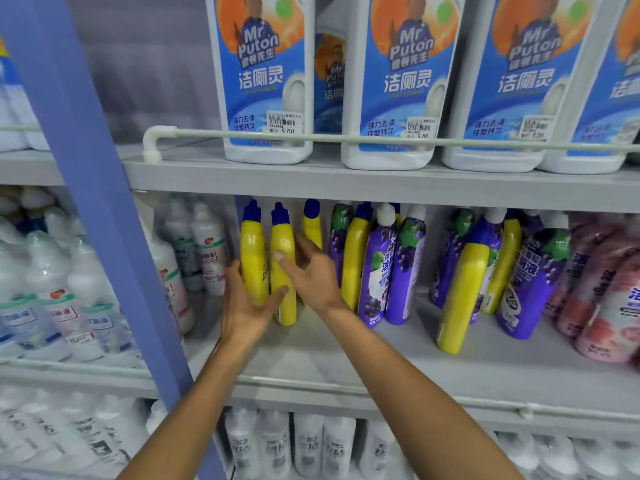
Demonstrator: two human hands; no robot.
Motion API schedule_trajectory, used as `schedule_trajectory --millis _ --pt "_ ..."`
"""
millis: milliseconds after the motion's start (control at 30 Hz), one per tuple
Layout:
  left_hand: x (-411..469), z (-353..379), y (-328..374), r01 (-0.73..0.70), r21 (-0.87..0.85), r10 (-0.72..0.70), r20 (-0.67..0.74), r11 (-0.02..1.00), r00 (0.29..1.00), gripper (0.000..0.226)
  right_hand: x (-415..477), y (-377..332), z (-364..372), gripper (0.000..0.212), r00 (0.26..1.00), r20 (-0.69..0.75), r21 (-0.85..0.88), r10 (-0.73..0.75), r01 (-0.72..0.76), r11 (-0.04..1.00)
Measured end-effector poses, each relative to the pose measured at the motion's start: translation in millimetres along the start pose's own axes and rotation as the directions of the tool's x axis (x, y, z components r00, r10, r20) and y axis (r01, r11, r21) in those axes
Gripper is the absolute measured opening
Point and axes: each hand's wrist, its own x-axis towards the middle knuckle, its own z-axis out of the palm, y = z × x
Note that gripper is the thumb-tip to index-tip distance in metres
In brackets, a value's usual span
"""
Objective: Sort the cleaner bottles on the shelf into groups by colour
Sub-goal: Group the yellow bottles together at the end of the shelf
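On the middle shelf point(349, 355), three yellow bottles with blue caps stand together at the left: one point(252, 247), a second point(284, 237) and a third point(312, 226) behind. My left hand point(247, 306) grips the lower part of the first yellow bottle. My right hand point(313, 271) is open, its thumb against the second. More yellow bottles point(356, 258) point(464, 296) point(506, 258) stand mixed among purple grape-label bottles point(379, 271) point(530, 292). Pink bottles point(609, 306) are grouped at the far right.
White bottles point(207, 251) stand left of the yellow ones. A blue upright post point(104, 202) divides the shelving. Large white and blue bottles point(263, 81) fill the upper shelf behind a rail point(346, 137). White bottles line the lower shelf point(311, 445).
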Motion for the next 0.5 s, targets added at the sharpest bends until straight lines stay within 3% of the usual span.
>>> schedule_trajectory --millis 67,133,200,333,433,500 --pt "4 4 -1 0.007 -0.027 -0.007 0.001 1.0 1.0 0.095 7 -6 -12 0.028 0.972 -0.232 0.106 -0.03 0.056 0.993" --pt "12 10 -1 0.038 -0.069 -0.038 0.007 0.997 0.999 0.1 20 -11 -18 0.021 0.943 -0.331 0.17 -0.024 0.085 0.982" --pt "21 14 -4 0.077 -0.088 -0.076 0.013 0.993 0.997 0.104 35 -11 -16 0.026 0.958 -0.286 0.055 -0.039 0.057 0.997" --pt "27 16 -12 0.104 -0.077 -0.101 0.042 0.992 0.994 0.1 54 -5 1 0.058 0.985 -0.147 -0.169 0.094 -0.118 0.978" --pt "28 16 -15 0.106 -0.081 -0.103 0.044 0.991 0.994 0.093 48 16 7 0.05 0.943 -0.12 -0.222 0.31 -0.33 0.918" --pt "30 16 -17 0.111 -0.064 -0.109 0.037 0.992 0.993 0.088 37 30 9 0.047 0.919 -0.164 -0.319 0.36 -0.394 0.862"
